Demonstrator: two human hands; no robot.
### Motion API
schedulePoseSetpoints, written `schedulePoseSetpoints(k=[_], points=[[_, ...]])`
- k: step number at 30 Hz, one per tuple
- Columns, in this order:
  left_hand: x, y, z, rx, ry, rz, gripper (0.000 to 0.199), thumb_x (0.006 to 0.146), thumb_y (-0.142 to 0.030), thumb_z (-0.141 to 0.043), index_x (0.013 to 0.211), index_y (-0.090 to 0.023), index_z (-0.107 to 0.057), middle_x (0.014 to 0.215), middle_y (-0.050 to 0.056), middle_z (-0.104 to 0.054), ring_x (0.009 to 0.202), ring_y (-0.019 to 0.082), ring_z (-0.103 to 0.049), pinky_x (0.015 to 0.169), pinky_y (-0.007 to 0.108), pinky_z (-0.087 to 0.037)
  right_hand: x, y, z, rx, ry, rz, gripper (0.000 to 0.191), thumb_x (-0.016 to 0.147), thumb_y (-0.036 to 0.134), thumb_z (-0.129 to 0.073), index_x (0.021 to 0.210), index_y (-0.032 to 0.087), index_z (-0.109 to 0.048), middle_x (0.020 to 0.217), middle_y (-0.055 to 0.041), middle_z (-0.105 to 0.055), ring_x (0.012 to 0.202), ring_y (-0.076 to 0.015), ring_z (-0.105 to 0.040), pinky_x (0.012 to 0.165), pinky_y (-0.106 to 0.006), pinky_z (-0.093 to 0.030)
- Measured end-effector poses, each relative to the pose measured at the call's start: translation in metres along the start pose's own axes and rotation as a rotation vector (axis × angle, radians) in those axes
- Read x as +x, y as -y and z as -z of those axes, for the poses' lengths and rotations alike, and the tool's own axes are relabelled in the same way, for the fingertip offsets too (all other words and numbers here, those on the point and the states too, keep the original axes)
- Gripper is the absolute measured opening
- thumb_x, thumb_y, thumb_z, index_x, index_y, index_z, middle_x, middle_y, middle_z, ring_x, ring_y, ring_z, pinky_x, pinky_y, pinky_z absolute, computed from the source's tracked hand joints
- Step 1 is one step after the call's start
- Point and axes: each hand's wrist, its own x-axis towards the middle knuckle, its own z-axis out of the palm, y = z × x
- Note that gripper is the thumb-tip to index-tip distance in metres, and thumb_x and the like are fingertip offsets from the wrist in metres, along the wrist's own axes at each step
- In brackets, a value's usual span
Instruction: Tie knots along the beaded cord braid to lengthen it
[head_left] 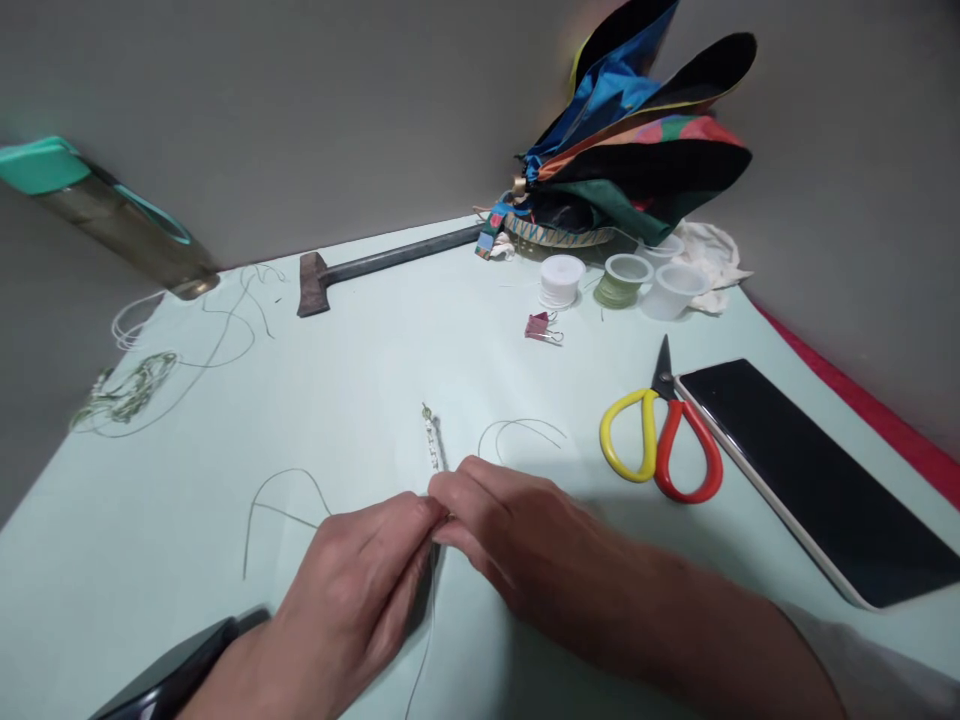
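Note:
A narrow braided white-and-green cord [432, 440] extends away from my fingers, with a small green knot at its far end. My left hand [375, 570] is closed in a pinch on the cord's near part. Touching it, my right hand [495, 525] is also closed, its thumb and fingers pinching the same spot. The fingers hide the exact grip. One thin thread [424, 650] runs down from between the hands toward the bottom edge. Thin green thread [289, 512] loops out to the left, and another loop [517, 422] lies on the right.
Scissors [663, 430] and a phone [817, 470] lie at right. Behind are a pink binder clip [541, 326], thread spools [561, 280], a colourful fabric object [630, 150] and a hammer [397, 260]. Tangled cord [135, 388] and a bottle [127, 230] are at left.

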Motion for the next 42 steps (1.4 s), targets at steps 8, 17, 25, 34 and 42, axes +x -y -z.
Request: schedulePoseSetpoints(k=[8,17,25,34,42], points=[[0.0,0.001,-0.001,-0.042,0.022,0.012,0.022,0.106,-0.012,-0.041,0.116,-0.027,-0.054,0.077,-0.001,-0.068,0.058,0.016,-0.065,0.054,0.027,-0.05,0.003,-0.008,0.007,0.221,0.009,-0.139,0.012,0.103,0.016,-0.053,0.097,0.019,-0.064,0.094,-0.0029,-0.071,0.083,-0.0157,-0.065,0.076,-0.028,-0.049],[0.001,-0.001,0.001,-0.064,0.047,0.115,0.018,0.107,-0.016,-0.042,0.101,-0.027,-0.056,0.077,-0.005,-0.068,0.061,0.012,-0.066,0.059,0.022,-0.051,0.0,-0.016,0.008,0.19,-0.035,-0.008,0.023,0.1,0.013,-0.05,0.079,0.019,-0.055,0.08,-0.0005,-0.054,0.069,-0.0134,-0.05,0.062,-0.027,-0.039],[0.004,0.001,0.004,-0.126,0.034,0.204,0.015,0.105,-0.018,-0.049,0.104,-0.028,-0.061,0.075,-0.008,-0.064,0.058,0.008,-0.058,0.059,0.018,-0.045,-0.003,-0.02,0.013,0.167,-0.031,0.156,0.032,0.089,-0.003,-0.042,0.099,0.019,-0.064,0.078,0.0028,-0.044,0.064,-0.013,-0.038,0.06,-0.027,-0.034],[0.008,0.011,0.006,-0.226,0.027,0.218,0.019,0.101,-0.015,-0.055,0.091,-0.026,-0.067,0.073,-0.009,-0.066,0.061,0.007,-0.057,0.061,0.017,-0.042,0.0,-0.025,0.006,0.086,-0.07,0.105,0.021,0.098,0.008,-0.05,0.091,0.017,-0.067,0.083,-0.0006,-0.059,0.074,-0.014,-0.052,0.066,-0.026,-0.04],[0.016,0.016,0.009,-0.361,0.031,0.357,0.02,0.098,-0.022,-0.061,0.083,-0.028,-0.073,0.068,-0.01,-0.071,0.06,0.008,-0.062,0.056,0.015,-0.045,-0.008,-0.013,0.015,-0.218,-0.308,0.184,0.03,0.098,0.004,-0.045,0.092,0.014,-0.073,0.094,-0.0068,-0.068,0.085,-0.0204,-0.05,0.077,-0.036,-0.037]])
